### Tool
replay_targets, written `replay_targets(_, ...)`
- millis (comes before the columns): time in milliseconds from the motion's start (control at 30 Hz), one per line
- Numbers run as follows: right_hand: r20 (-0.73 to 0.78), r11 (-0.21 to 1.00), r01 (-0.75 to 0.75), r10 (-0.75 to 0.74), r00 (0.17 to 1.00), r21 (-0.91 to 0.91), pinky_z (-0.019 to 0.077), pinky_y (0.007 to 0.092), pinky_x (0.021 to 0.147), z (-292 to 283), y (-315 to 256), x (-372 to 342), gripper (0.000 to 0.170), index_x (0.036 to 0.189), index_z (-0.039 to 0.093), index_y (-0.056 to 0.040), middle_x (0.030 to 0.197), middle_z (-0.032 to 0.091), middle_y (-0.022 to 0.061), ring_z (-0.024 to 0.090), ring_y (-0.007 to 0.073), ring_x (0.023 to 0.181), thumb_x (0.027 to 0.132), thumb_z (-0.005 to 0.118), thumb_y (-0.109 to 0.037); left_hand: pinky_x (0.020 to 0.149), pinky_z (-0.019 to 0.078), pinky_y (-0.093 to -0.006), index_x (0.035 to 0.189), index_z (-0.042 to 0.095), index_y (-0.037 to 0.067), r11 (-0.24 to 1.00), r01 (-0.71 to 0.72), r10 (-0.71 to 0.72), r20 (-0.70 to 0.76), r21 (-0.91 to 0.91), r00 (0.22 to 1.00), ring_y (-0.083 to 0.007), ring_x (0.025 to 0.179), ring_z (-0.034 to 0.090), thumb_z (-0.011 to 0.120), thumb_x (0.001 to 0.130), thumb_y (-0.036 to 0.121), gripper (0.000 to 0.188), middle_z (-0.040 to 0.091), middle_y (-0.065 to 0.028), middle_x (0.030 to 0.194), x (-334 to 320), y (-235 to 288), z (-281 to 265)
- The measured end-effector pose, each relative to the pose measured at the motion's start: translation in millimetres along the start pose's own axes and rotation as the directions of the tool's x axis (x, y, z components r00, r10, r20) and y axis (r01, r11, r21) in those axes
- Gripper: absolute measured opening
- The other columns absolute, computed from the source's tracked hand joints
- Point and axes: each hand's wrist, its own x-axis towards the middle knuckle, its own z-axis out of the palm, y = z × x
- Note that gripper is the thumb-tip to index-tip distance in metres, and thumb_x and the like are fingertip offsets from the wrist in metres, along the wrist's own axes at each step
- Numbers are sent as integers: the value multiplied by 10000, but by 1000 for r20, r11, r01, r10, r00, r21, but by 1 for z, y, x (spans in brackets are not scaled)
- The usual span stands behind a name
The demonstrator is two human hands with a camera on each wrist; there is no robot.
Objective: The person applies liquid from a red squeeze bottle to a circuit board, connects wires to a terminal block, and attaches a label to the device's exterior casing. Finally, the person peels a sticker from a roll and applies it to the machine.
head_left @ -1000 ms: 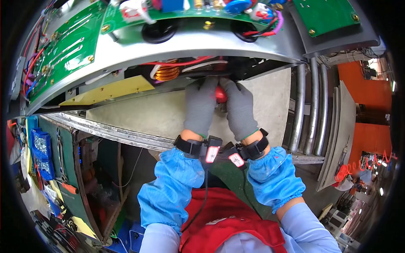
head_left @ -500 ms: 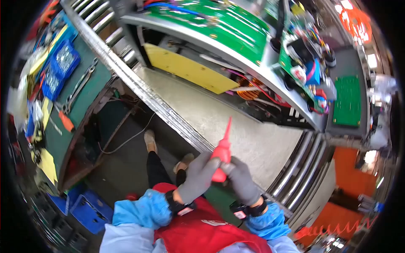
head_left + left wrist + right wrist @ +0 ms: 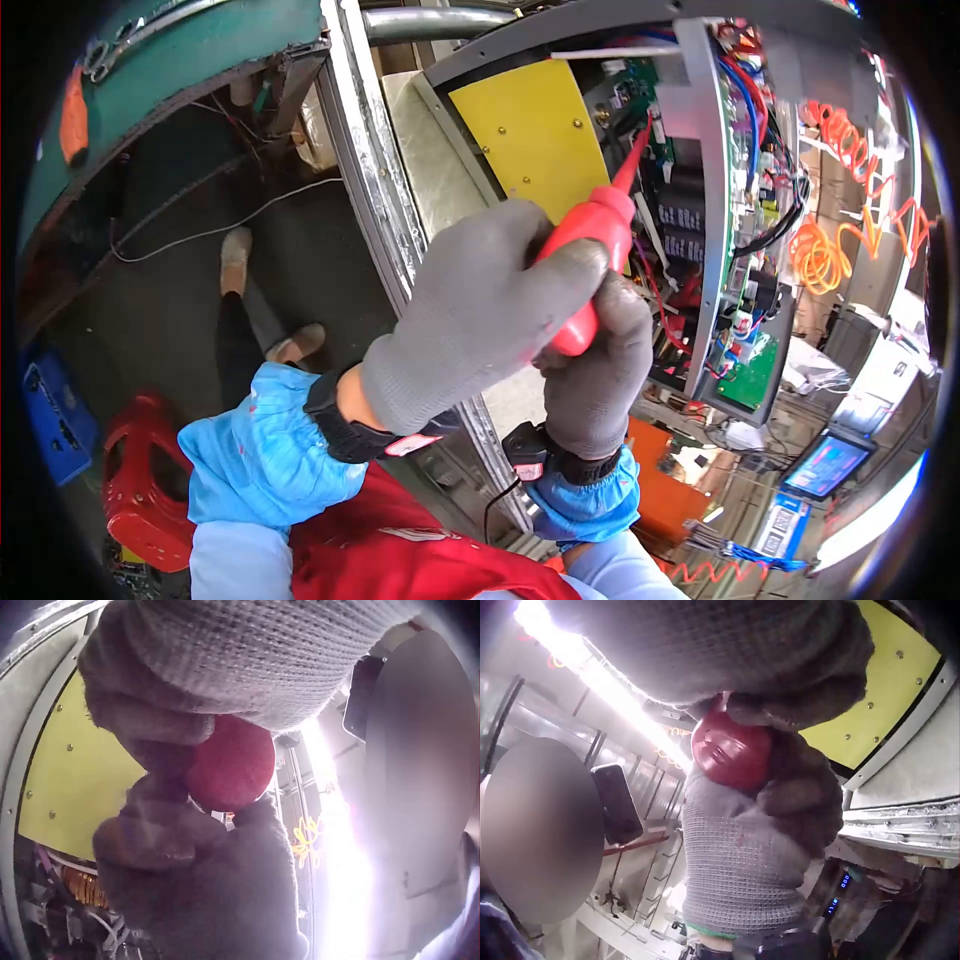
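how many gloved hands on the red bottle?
2. In the head view, the left hand grips the red bottle from the left; the right hand holds it near its base. Some fingers are hidden.

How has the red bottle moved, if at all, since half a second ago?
Yes: in the head view, the red bottle has moved toward the yellow panel; earlier clearly apart below it, it now meets its lower right corner.
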Motion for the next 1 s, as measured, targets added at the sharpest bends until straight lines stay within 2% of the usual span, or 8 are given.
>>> replay_targets(100,-142,995,97,-101,985,-36,334,237,498,20,-6,8,401,943,619,-46,730,564,18,481,89,562,916,514,-432,555,426,-363,814,631,-66,998,-48,48,-4,-43,999,-202,617,553,649,850,362,430,573,-142,671,12,2,-2)
replay_targets(400,-397,971,223,-170,902,89,497,261,647,38,-15,38,405,1138,616,-23,968,655,63,634,135,793,923,551,-359,529,445,-402,755,624,-50,992,-43,50,59,-116,997,-273,580,606,635,860,412,473,579,-168,621,47,8,-1)
replay_targets(433,-248,974,204,-175,953,97,526,297,768,23,-14,37,431,1178,601,-14,1034,657,87,652,165,899,917,559,-354,526,461,-405,755,624,-50,992,-68,73,43,-109,996,-302,584,629,630,868,411,475,593,-177,621,50,7,1)
replay_targets(533,-201,976,192,-169,965,102,523,316,814,15,-13,40,440,1195,589,-16,1038,659,97,652,182,940,913,563,-354,530,467,-412,753,621,-50,993,-102,103,23,-53,994,-323,593,633,629,876,406,472,600,-188,629,53,4,3)
replay_targets(633,-221,975,186,-156,963,123,524,324,829,15,-12,39,464,1223,574,-14,1047,657,106,651,191,949,909,567,-355,543,470,-417,750,619,-41,997,-77,77,30,-21,997,-330,603,629,621,885,411,472,600,-186,639,51,6,2)
replay_targets(733,-314,970,233,-199,928,73,520,338,868,20,-11,38,485,1239,565,-7,1070,653,115,653,204,967,906,566,-359,551,470,-415,757,626,-27,969,-239,238,10,62,971,-318,611,626,604,898,414,464,594,-174,653,50,-1,6)
replay_targets(833,-274,967,227,-188,943,117,514,357,907,16,-12,37,484,1245,561,3,1096,650,124,654,219,992,914,553,-349,545,464,-415,769,633,-17,994,-104,103,56,15,993,-315,613,622,600,902,403,442,593,-163,672,50,6,6)
replay_targets(1000,-227,959,260,-230,946,114,517,372,918,15,-9,38,466,1243,562,10,1104,649,134,654,228,1007,926,535,-331,569,493,-460,721,614,-15,990,-143,143,24,0,989,-364,608,639,604,876,388,432,592,-189,620,53,4,9)
